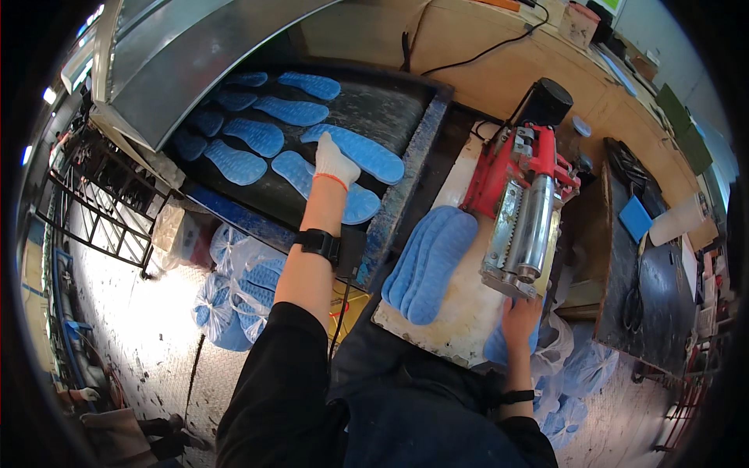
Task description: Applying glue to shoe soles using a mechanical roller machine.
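1. L hand (337, 160), gloved, is placed over upper insole (376, 157) on black belt (390, 101); insole's broad end is extended to the R of fingers. Lower insole (361, 204) is crossed by wrist.
2. L grip: whether anything is pinched cannot be told.
3. R hand (521, 320) is laid on third insole (496, 343), nr roller (535, 226); insole is seen on both sides of hand.
4. R grip: fingers pointed twd roller; pinch cannot be told.

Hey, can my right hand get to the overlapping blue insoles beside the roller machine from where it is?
Likely yes: a bare stretch of the pale board lies between the right hand and the overlapping insoles, with nothing visible blocking it.
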Tool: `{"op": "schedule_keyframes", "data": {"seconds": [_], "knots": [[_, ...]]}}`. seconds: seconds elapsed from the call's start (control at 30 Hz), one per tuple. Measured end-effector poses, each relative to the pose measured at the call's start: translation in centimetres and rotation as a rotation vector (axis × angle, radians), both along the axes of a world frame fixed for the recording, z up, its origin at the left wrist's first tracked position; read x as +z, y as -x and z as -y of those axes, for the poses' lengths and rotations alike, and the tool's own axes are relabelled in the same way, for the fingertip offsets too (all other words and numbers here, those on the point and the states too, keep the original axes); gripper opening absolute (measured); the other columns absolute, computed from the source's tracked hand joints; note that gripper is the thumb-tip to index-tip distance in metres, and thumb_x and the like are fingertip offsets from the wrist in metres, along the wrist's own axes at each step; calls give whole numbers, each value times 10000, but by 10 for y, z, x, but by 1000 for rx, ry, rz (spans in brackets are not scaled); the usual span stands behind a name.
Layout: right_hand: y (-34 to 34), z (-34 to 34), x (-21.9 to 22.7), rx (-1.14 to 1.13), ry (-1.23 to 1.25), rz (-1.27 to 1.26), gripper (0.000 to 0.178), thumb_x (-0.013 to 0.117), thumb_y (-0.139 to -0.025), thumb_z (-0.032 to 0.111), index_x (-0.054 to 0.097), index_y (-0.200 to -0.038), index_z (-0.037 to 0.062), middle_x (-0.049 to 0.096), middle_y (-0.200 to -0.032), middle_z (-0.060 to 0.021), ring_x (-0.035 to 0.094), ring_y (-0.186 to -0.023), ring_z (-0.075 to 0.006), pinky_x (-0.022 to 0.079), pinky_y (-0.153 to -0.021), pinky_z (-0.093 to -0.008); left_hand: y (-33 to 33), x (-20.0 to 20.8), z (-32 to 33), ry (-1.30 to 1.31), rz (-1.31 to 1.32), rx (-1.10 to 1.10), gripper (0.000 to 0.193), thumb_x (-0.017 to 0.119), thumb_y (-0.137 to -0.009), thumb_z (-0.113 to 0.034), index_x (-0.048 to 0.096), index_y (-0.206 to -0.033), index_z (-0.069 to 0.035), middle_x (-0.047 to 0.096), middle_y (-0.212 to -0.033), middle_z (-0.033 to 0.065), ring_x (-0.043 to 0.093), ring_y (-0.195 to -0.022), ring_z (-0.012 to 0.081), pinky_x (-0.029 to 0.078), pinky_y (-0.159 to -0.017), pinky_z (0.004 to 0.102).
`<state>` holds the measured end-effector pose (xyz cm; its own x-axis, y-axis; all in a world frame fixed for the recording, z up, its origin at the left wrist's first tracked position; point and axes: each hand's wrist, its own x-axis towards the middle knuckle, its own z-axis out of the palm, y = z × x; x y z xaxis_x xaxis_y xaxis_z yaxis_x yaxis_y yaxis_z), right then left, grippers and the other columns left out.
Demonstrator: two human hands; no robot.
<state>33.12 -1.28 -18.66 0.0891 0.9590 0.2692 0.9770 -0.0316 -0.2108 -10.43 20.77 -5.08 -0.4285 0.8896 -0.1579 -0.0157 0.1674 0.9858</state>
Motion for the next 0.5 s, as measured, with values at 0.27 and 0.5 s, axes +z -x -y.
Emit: {"op": "schedule_keyframes", "data": {"seconds": [0.27, 0.5], "knots": [[-5, -4, 16, -66, -179, -317, 693, 655, -744, 47, 369, -1373, -12, 408, -1343, -276, 401, -1239, -451, 351, -1033, -466, -29, 37, 77, -347, 266, 108, 431, 570, -932, -317, 493, -1223, -8, 588, -1032, 93, 576, -858, 193, 475, -755, 312], [28, 8, 64, 4, 345, -1589, 395, 629, -885, 143, 546, -1244, 2, 606, -1065, -15, 538, -917, -92, 437, -801, -245, -146, -9, 201, 266, 380, -645, 512, 560, -914, -105, 354, -1359, 43, 585, -1169, 168, 635, -958, 239, 551, -794, 355]]}}
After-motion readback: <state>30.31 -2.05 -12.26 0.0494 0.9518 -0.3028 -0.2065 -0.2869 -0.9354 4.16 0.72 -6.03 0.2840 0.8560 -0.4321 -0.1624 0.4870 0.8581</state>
